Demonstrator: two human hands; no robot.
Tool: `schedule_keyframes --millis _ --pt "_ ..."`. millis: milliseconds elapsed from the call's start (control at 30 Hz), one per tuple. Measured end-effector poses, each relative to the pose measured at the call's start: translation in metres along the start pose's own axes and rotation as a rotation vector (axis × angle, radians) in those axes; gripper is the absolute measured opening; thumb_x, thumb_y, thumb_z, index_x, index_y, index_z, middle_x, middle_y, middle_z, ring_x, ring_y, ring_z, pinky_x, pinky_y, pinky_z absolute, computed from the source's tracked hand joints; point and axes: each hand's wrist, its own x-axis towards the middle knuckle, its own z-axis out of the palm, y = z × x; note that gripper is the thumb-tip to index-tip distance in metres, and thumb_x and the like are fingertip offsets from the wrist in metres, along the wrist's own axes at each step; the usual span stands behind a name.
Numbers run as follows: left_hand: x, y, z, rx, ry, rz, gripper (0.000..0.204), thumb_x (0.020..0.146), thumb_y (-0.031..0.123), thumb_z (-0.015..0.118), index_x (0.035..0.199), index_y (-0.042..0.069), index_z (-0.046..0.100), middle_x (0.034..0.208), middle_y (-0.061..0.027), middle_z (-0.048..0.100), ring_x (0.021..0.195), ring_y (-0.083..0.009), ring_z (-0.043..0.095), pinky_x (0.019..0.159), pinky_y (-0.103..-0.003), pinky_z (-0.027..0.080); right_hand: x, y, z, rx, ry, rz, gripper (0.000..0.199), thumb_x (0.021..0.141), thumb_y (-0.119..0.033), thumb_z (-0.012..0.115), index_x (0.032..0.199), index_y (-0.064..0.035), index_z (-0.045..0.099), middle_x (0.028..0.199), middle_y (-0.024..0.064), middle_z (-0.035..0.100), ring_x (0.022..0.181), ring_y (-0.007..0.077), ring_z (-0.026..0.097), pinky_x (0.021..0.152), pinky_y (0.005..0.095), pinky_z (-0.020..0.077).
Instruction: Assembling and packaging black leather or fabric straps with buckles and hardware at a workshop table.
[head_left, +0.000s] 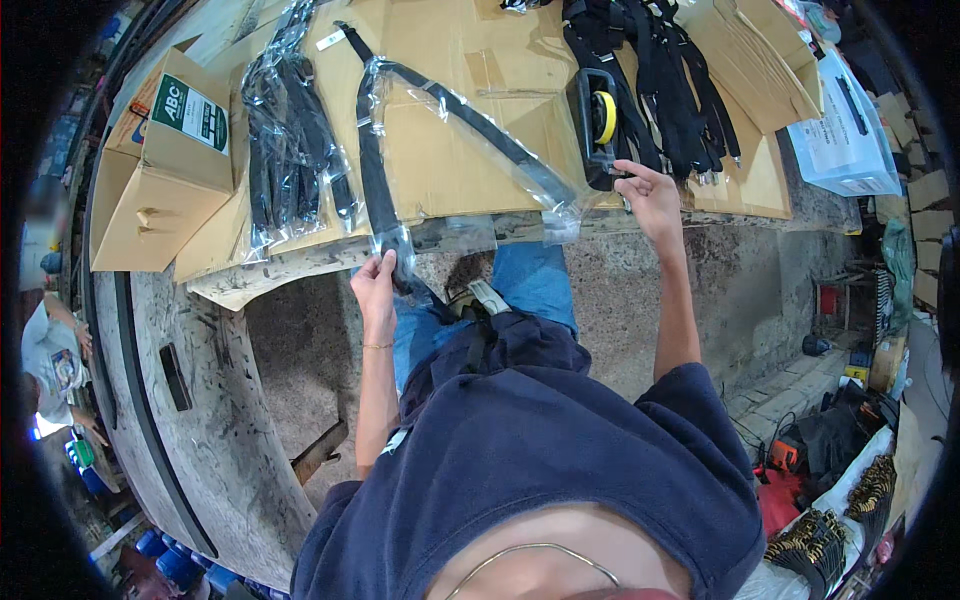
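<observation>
A pair of black suspenders (372, 150) lies spread in an inverted V on the cardboard-covered table, with clear plastic over its straps. My left hand (375, 290) pinches the lower end of its left strap and plastic at the table's near edge. The other strap slants right, its plastic end hanging slightly over the edge. My right hand (655, 205) is at the near end of a black tape dispenser (588, 120) with a yellow-centred roll (604, 117). Its thumb and index finger are drawn together; whatever lies between them is too small to make out.
Plastic-wrapped black straps (290, 150) are piled at left beside an open cardboard box (165, 190). Unwrapped black suspenders (690, 100) with metal clips lie right of the dispenser. Farther right stand another carton (750, 60) and a clear plastic bin (845, 135). A person (55, 345) is at far left.
</observation>
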Motion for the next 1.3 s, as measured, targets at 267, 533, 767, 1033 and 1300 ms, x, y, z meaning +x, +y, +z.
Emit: schedule_keyframes --millis 267,533,767,1033,1300 --pt "-0.013 0.018 0.011 0.047 0.072 -0.005 0.021 0.084 0.018 0.067 0.087 -0.004 0.067 0.073 0.0029 0.06 0.063 -0.0039 0.047 0.054 -0.022 0.037 -0.053 -0.034 0.022 -0.339 0.126 -0.177 0.042 0.084 -0.005 0.06 0.125 -0.0046 0.055 0.077 0.0073 0.064 0.068 0.0085 0.055 0.064 0.0238 0.0457" --pt "-0.015 0.01 0.011 0.012 0.116 -0.017 0.03 0.084 0.018 0.069 0.097 -0.008 0.064 0.081 -0.0027 0.065 0.067 -0.0055 0.055 0.055 -0.021 0.043 -0.019 -0.069 0.132 -0.014 -0.346 -0.177 0.02 0.085 -0.013 0.064 0.097 0.004 0.065 0.085 0.0075 0.068 0.081 0.0103 0.062 0.073 0.0235 0.0482" --pt "-0.014 0.022 0.012 0.061 0.065 -0.054 0.025 0.084 0.017 0.069 0.092 -0.006 0.065 0.081 -0.0038 0.065 0.069 -0.0071 0.055 0.06 -0.023 0.044 0.009 -0.093 0.231 0.132 -0.799 0.092 0.022 0.084 -0.018 0.067 0.094 0.0021 0.065 0.073 0.0009 0.059 0.062 0.006 0.05 0.055 0.0211 0.0389" --pt "-0.013 0.017 0.015 0.024 0.147 -0.013 0.03 0.082 0.016 0.069 0.061 0.001 0.054 0.056 0.0068 0.042 0.054 -0.0046 0.032 0.046 -0.026 0.027 0.031 -0.092 0.265 0.111 -1.073 0.357 0.016 0.083 -0.017 0.067 0.088 -0.0015 0.062 0.057 -0.0081 0.042 0.044 0.0011 0.03 0.038 0.0205 0.0195" --pt "-0.014 0.016 0.017 0.02 0.147 -0.006 0.03 0.081 0.016 0.069 0.061 0.0 0.055 0.056 0.0059 0.043 0.054 -0.0052 0.033 0.046 -0.027 0.029 0.031 -0.081 0.278 -0.068 -0.936 0.24 0.017 0.078 -0.017 0.07 0.086 -0.0027 0.067 0.06 -0.004 0.05 0.045 0.0046 0.037 0.039 0.0221 0.0251"
